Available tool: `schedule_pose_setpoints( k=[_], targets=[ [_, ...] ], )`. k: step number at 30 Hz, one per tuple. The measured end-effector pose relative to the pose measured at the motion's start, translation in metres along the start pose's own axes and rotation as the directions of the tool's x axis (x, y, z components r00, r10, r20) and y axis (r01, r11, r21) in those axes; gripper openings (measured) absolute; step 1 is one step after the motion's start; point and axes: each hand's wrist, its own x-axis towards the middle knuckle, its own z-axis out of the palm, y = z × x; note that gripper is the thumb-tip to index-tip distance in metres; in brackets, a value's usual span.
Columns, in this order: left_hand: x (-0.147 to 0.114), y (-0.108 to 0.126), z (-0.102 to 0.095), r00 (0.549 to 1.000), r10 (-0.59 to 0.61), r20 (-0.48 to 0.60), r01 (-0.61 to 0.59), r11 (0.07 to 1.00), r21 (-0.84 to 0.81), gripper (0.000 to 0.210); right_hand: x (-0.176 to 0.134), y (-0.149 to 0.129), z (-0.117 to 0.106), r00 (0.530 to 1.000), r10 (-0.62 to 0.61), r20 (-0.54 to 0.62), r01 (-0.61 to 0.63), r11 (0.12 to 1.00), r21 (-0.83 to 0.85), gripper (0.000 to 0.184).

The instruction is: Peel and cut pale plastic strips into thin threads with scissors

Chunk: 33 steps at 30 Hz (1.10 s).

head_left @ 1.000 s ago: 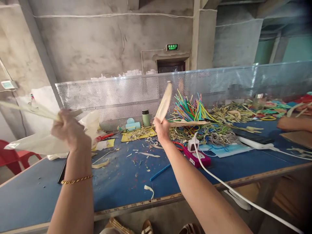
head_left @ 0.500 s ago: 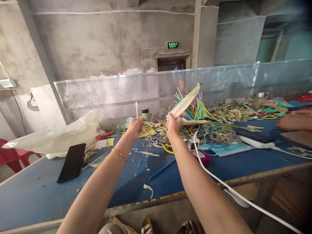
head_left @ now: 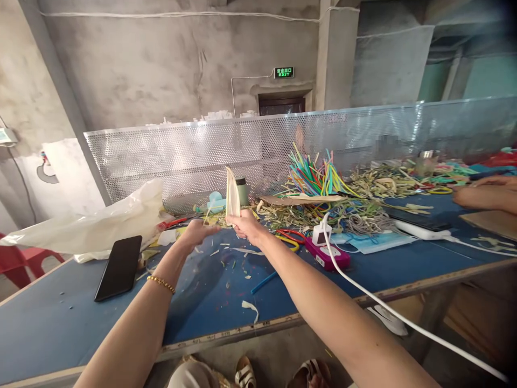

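Note:
My right hand [head_left: 248,226] is closed round the lower end of a broad, pale dried leaf strip [head_left: 232,193], which looks like husk and stands nearly upright. Just to its left is my left hand [head_left: 197,235], its fingers pinched together and pointing right. A thin pale strip [head_left: 207,214] rises from the left fingers, partly blurred. Both hands are above the blue table [head_left: 202,302], apart from each other. Behind the leaf strip, a green bottle with a dark cap [head_left: 242,192] is partly covered.
Coloured thin tubes [head_left: 313,173] and heaps of dried leaf scraps [head_left: 383,183] lie right. A magenta power block [head_left: 327,256] with a white cable [head_left: 375,304] sits nearer. At left are a black phone [head_left: 119,268] and plastic bag [head_left: 105,221]. Another person's hand [head_left: 480,194] rests far right.
My right hand has moved left with the broad leaf strip, which now stands more upright. My left hand has come lower and to the left, and its thin strip has dropped with it.

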Motion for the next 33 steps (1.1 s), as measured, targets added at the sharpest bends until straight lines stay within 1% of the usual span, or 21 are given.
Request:
schedule_pose_setpoints(
  k=[1, 2, 4, 7, 9, 11, 12, 13, 14, 15, 16, 17, 20, 22, 23, 25, 27, 30, 33],
  targets=[
    [0.003, -0.009, -0.004, 1.0, -0.023, 0.012, 0.021, 0.986, 0.163, 0.027, 0.0, 0.001, 0.001, 1.0, 0.005, 0.009, -0.005, 1.0, -0.007, 0.023],
    [0.006, -0.017, -0.008, 0.999, -0.053, 0.008, 0.048, 0.953, 0.299, 0.025, 0.0, 0.001, 0.0, 1.0, 0.009, 0.012, -0.009, 1.0, -0.014, 0.022],
    [0.01, -0.027, -0.015, 0.996, -0.085, -0.009, 0.083, 0.925, 0.371, 0.024, 0.001, 0.001, -0.003, 1.0, 0.022, 0.01, -0.021, 0.999, -0.026, 0.022],
    [0.009, -0.027, -0.019, 0.994, -0.108, 0.011, 0.098, 0.937, 0.335, 0.022, 0.002, -0.001, -0.008, 1.0, 0.03, 0.002, -0.03, 0.999, -0.036, 0.021],
    [0.005, -0.019, -0.019, 0.994, -0.105, 0.038, 0.09, 0.957, 0.276, 0.027, 0.002, -0.003, -0.009, 1.0, 0.024, -0.002, -0.024, 0.999, -0.036, 0.021],
    [0.0, -0.01, -0.017, 0.995, -0.08, 0.053, 0.071, 0.985, 0.16, 0.037, 0.003, -0.003, -0.009, 1.0, 0.017, -0.002, -0.017, 0.999, -0.033, 0.018],
    [-0.002, -0.006, -0.016, 0.996, -0.06, 0.065, 0.058, 0.998, 0.04, 0.041, 0.004, -0.003, -0.01, 1.0, 0.014, -0.001, -0.014, 0.999, -0.031, 0.017],
    [-0.003, -0.003, -0.015, 0.996, -0.041, 0.084, 0.051, 0.991, -0.12, 0.043, 0.004, -0.003, -0.01, 1.0, 0.014, 0.001, -0.014, 0.999, -0.029, 0.017],
    [-0.004, -0.001, -0.014, 0.994, -0.023, 0.104, 0.051, 0.959, -0.277, 0.044, 0.004, -0.003, -0.01, 1.0, 0.015, 0.008, -0.015, 0.999, -0.029, 0.018],
    [-0.004, 0.001, -0.013, 0.992, -0.007, 0.128, 0.06, 0.907, -0.418, 0.045, 0.003, -0.002, -0.009, 1.0, 0.019, 0.017, -0.018, 0.999, -0.031, 0.02],
    [-0.004, 0.001, -0.011, 0.988, 0.006, 0.152, 0.075, 0.851, -0.519, 0.046, 0.003, -0.001, -0.009, 0.999, 0.024, 0.03, -0.023, 0.999, -0.035, 0.023],
    [-0.004, 0.002, -0.01, 0.985, 0.017, 0.173, 0.087, 0.813, -0.576, 0.047, 0.002, -0.001, -0.008, 0.998, 0.033, 0.052, -0.032, 0.999, -0.036, 0.026],
    [-0.006, 0.003, -0.004, 0.973, 0.071, 0.221, 0.091, 0.76, -0.644, 0.047, -0.002, -0.001, -0.005, 0.981, 0.061, 0.182, -0.061, 0.998, -0.01, 0.036],
    [-0.007, 0.005, 0.001, 0.971, 0.11, 0.214, 0.064, 0.74, -0.67, 0.048, -0.004, -0.002, -0.004, 0.96, 0.059, 0.275, -0.068, 0.997, 0.024, 0.037],
    [-0.008, 0.007, 0.004, 0.972, 0.125, 0.201, 0.047, 0.729, -0.683, 0.048, -0.004, -0.002, -0.003, 0.952, 0.053, 0.303, -0.068, 0.997, 0.037, 0.036],
    [-0.01, 0.011, 0.008, 0.98, 0.126, 0.156, 0.02, 0.712, -0.702, 0.048, -0.005, -0.003, -0.002, 0.949, 0.04, 0.311, -0.057, 0.997, 0.046, 0.035],
    [-0.012, 0.014, 0.013, 0.989, 0.098, 0.114, 0.01, 0.714, -0.7, 0.048, -0.005, -0.002, -0.001, 0.954, 0.034, 0.298, -0.045, 0.999, 0.028, 0.035],
    [-0.014, 0.018, 0.018, 0.994, 0.046, 0.095, 0.031, 0.734, -0.678, 0.052, -0.006, 0.001, 0.002, 0.956, 0.041, 0.289, -0.027, 0.998, -0.05, 0.037],
    [-0.016, 0.02, 0.02, 0.998, 0.012, 0.056, 0.03, 0.725, -0.688, 0.054, -0.006, 0.002, 0.004, 0.96, 0.042, 0.278, 0.004, 0.987, -0.164, 0.038]
  ],
)
